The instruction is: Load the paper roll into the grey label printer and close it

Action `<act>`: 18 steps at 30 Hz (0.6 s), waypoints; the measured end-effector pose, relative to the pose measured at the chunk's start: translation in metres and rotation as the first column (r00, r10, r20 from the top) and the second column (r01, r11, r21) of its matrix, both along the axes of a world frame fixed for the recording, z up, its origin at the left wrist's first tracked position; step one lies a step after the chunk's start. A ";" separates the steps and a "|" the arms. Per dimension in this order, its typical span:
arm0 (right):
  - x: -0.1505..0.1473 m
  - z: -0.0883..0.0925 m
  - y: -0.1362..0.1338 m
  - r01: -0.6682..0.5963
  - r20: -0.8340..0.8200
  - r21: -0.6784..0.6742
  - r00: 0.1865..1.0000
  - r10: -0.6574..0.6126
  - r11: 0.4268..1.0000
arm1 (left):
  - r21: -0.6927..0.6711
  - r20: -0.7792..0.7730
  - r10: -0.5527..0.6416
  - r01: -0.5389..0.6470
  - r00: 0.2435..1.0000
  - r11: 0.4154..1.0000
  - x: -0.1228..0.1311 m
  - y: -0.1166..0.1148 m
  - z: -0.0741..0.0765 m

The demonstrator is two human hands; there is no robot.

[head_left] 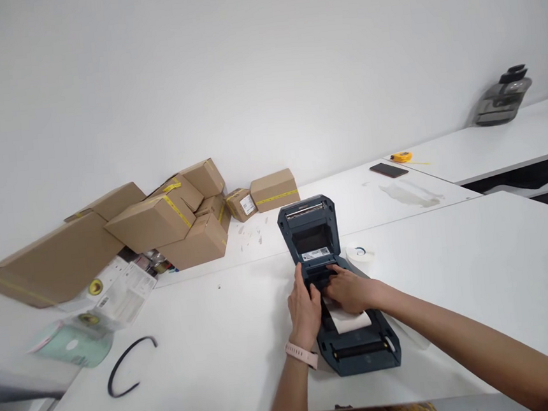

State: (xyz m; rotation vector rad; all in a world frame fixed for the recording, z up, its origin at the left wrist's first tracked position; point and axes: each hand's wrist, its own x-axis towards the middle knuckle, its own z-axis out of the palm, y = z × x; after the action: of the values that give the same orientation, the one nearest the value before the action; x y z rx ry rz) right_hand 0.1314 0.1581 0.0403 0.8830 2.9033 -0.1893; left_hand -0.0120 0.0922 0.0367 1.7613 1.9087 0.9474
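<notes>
A dark label printer (358, 351) lies on the white table with its lid (311, 231) raised. My left hand (305, 308) grips the printer's left side, thumb over the inner edge; a pink band circles that wrist. Into the open compartment reaches my right hand (351, 288), its index finger extended and the other fingers curled. What those curled fingers hold, if anything, is hidden. From beneath them a strip of white label paper (351, 320) runs toward the front roller (361, 350). A white roll (359, 253) lies just behind the printer, on its right.
Cardboard boxes (153, 222) are piled at the back left, near plastic-wrapped packets (123, 292) and a mint-green pouch (77, 344). A black curved band (120, 366) lies at left. Farther right are a phone (388, 170), yellow tape measure (401, 157) and large bottle (502, 99).
</notes>
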 end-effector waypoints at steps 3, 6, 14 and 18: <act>0.004 0.006 -0.003 -0.012 0.002 -0.028 1.000 0.012 1.000 | -0.008 -0.037 -0.010 0.010 0.999 1.000 -0.001 0.001 0.000; 0.004 0.013 -0.001 -0.022 -0.020 -0.075 1.000 0.021 0.997 | -0.019 -0.038 0.011 -0.011 0.999 1.000 0.000 0.000 -0.001; 0.064 0.048 -0.011 -0.123 -0.376 -0.384 0.926 -0.034 0.915 | 0.061 0.001 0.027 -0.027 1.000 0.998 0.000 -0.005 -0.008; 0.142 0.033 -0.028 -0.006 -0.640 -0.561 0.638 -0.428 0.828 | 0.110 0.063 0.017 -0.023 0.998 0.994 0.001 -0.004 -0.011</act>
State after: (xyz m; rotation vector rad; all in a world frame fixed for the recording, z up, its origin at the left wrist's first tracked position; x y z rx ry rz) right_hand 0.2733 0.1297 0.0736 1.2638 3.0526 -1.6638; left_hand -0.0113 0.0878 0.0255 1.7552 1.8714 1.1215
